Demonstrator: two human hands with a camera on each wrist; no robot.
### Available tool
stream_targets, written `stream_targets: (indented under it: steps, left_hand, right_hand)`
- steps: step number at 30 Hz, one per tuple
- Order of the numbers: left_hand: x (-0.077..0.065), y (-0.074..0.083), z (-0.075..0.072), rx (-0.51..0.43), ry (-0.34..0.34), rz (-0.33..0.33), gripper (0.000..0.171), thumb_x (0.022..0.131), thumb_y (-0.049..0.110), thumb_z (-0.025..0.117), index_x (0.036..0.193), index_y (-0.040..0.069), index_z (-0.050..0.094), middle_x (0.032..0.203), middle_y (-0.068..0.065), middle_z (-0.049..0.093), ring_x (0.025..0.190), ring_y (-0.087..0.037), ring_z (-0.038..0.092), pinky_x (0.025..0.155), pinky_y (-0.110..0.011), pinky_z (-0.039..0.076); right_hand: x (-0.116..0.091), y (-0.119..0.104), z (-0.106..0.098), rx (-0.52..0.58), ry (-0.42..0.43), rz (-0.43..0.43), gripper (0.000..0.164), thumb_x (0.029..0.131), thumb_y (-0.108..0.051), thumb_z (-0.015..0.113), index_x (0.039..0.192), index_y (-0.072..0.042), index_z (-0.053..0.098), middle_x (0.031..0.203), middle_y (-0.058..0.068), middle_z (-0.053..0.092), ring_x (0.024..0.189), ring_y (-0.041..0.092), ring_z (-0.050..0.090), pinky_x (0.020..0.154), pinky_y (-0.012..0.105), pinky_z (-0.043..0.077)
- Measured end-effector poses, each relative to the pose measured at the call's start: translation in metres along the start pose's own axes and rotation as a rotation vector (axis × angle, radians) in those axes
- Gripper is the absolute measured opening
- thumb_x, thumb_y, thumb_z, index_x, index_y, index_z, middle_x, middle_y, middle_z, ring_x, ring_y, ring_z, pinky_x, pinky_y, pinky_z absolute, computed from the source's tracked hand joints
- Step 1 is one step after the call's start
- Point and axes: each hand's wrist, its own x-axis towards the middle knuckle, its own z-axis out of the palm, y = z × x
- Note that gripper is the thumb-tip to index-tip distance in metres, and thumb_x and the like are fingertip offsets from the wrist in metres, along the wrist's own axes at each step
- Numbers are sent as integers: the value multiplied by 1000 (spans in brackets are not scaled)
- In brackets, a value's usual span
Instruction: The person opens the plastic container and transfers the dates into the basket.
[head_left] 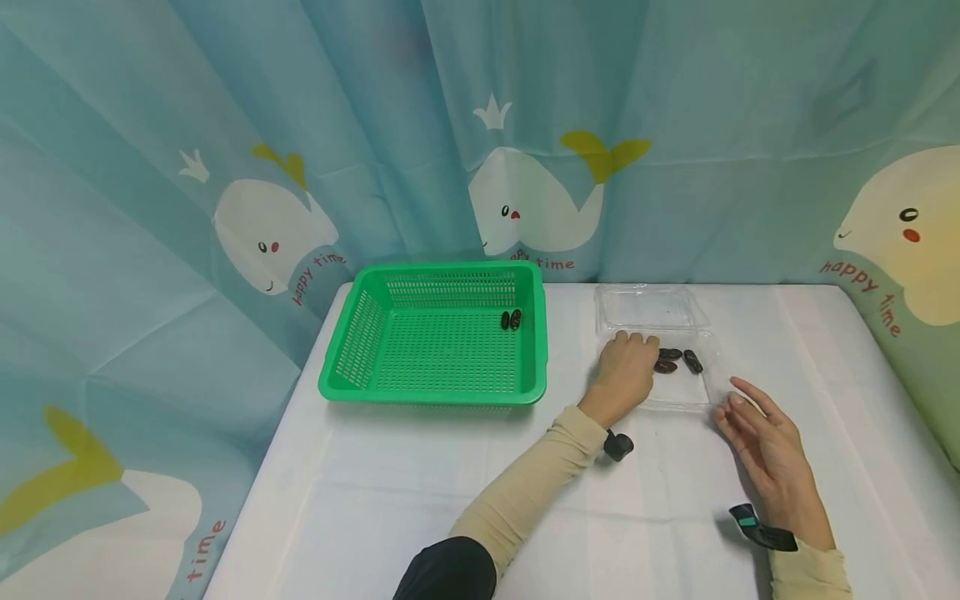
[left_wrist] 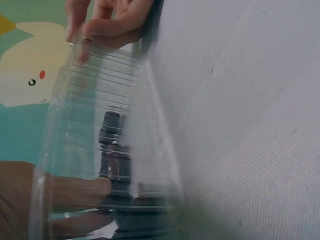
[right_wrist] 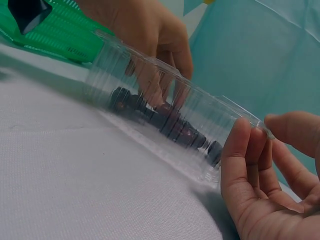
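A clear plastic box (head_left: pixel 678 392) with a hinged lid (head_left: pixel 651 305) stands on the white table and holds several dark, wrinkled dates (head_left: pixel 666 367). My left hand (head_left: pixel 626 371) reaches down into its left part. In the right wrist view the left fingertips are among the dates (right_wrist: pixel 185 135); the box wall blurs whether they grip one. At the box's right front corner, my right hand (head_left: pixel 772 442) pinches the rim between thumb and fingers, as the right wrist view shows. Left of the box sits a green plastic basket (head_left: pixel 431 398), with two dates (head_left: pixel 511 320) near its right wall.
A white cloth (head_left: pixel 420 492) covers the table. Behind it hangs a blue curtain (head_left: pixel 405 192) printed with whales. Each wrist wears a dark strap; the left one (head_left: pixel 618 446) lies close above the cloth.
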Motion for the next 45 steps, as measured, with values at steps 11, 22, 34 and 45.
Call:
stream_targets:
  steps: [11,22,34,45]
  left_hand:
    - [9,4,11,48,17,-33,26,98,26,70,124,23,68,111,5,75,99,-11,65,81,-23,54]
    - [9,1,11,18,67,-31,25,96,28,73,119,22,72,107,8,75,92,-10,66,75,-22,55]
    - [6,-2,7,-110,200,-58,14,104,32,62,102,24,73,92,12,74,78,-7,68,61,-18,52]
    - [-10,-10,-23,-630,143,-129,18,106,30,61,115,26,76,101,13,80,81,7,68,64,-5,43]
  right_hand:
    - [-2,1,-1,5,-19,4,37,105,6,53,132,-14,69,104,2,69,94,13,75,85,23,62]
    - [0,2,1,9,-21,6,37,105,6,52,131,-14,69,104,2,70,94,13,75,85,23,62]
    - [1,0,0,32,-14,-3,37,105,7,52,130,-13,70,101,4,70,92,14,74,83,24,63]
    - [1,1,0,57,-26,2,38,105,8,50,130,-12,70,102,4,69,92,15,74,83,25,63]
